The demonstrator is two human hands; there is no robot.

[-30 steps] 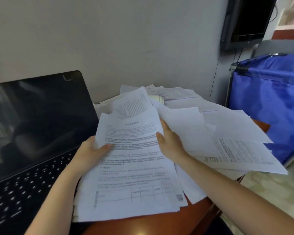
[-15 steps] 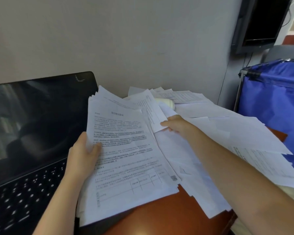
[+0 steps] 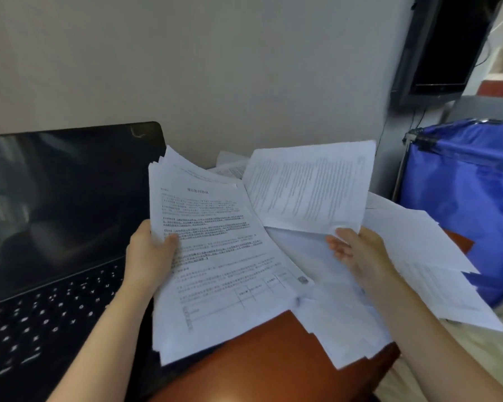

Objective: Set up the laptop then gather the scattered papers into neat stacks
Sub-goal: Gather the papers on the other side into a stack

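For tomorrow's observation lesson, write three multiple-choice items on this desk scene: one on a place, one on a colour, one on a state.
1. Where does the open laptop sit relative to the held stack of papers?
A. to its left
B. to its right
C. on top of it

2. What colour is the fabric bin beside the desk?
A. green
B. blue
C. yellow

3. What is the right hand doing?
A. typing
B. resting flat on the desk
C. lifting a single sheet

Answers: 1 A, the keyboard and screen lie left of the stack that the left hand holds. 2 B, its cloth is plainly blue. 3 C, the sheet stands raised from its grip.
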